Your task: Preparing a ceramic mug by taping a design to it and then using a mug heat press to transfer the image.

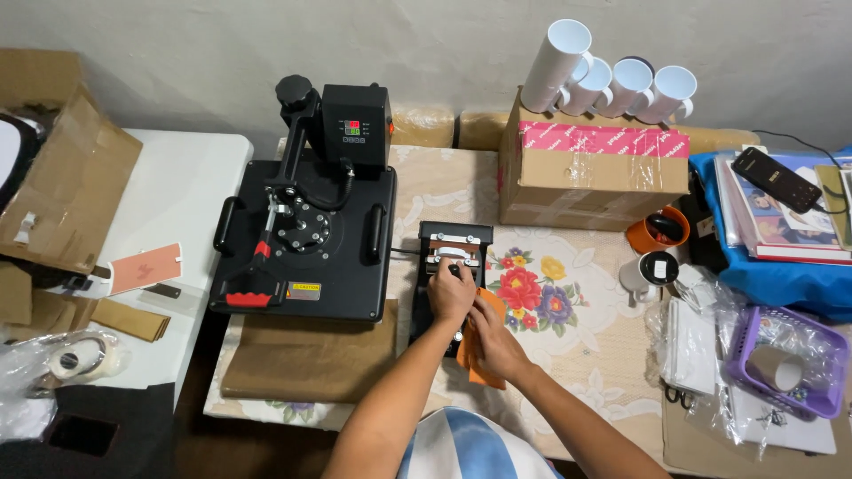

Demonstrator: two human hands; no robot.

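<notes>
centre of the frame, low: my left hand (451,293) is on the small black mug press (451,266), fingers curled shut around its black-knobbed handle at the top of the unit. the press is a narrow black block with a silvery clamp plate and a strip of rust-orange along its upper edge; it stands on the floral tablecloth (550,284), just right of the big black heat press (306,235). my right hand (493,341) sits just below and right of the left, fingers closed on an orange cloth (470,359) that hangs down past my wrist. whether the cloth touches the press, i cannot tell; my hands cover that spot.

upper right: a cardboard box (590,173) with pink tape, four white mugs (612,80) lying on top. right of centre: an orange mug (657,232) and a white mug (652,270) side by side. lower right: a purple basket (794,359). upper left: a white side table (186,195) with flattened cardboard.
</notes>
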